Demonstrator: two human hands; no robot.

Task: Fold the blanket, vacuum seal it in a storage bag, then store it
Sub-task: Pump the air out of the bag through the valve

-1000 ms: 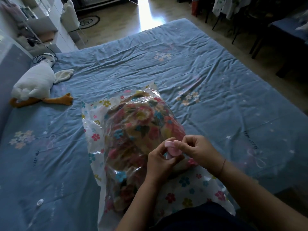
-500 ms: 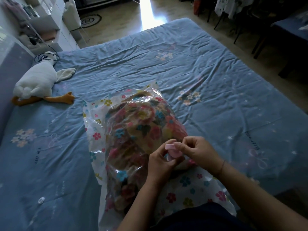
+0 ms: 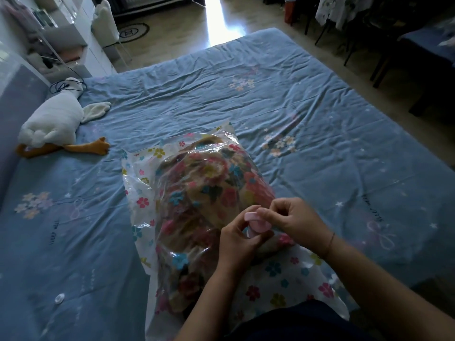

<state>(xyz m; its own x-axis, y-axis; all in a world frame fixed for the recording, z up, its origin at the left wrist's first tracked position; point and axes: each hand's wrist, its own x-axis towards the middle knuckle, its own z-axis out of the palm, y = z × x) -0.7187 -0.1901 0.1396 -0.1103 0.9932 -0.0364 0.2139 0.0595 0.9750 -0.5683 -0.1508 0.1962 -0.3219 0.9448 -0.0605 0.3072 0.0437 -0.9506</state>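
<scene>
A clear storage bag point(image 3: 142, 193) printed with small flowers lies on the blue bed sheet point(image 3: 320, 156) in front of me. Inside it sits the folded floral blanket point(image 3: 204, 190), bulging the plastic. On the bag's near right part is a pink valve cap point(image 3: 258, 223). My left hand point(image 3: 236, 242) grips the valve from below with curled fingers. My right hand point(image 3: 293, 222) pinches the pink cap from the right. Both hands sit on top of the bag.
A white plush goose point(image 3: 54, 126) with orange feet lies at the bed's left side. A small white round piece point(image 3: 59, 297) rests on the sheet at lower left. Shelving and a white chair point(image 3: 105, 23) stand beyond the bed; dark chairs and furniture point(image 3: 384, 57) stand at right.
Both hands stay on the pink valve cap with only slight finger shifts. The bag and blanket have not moved.
</scene>
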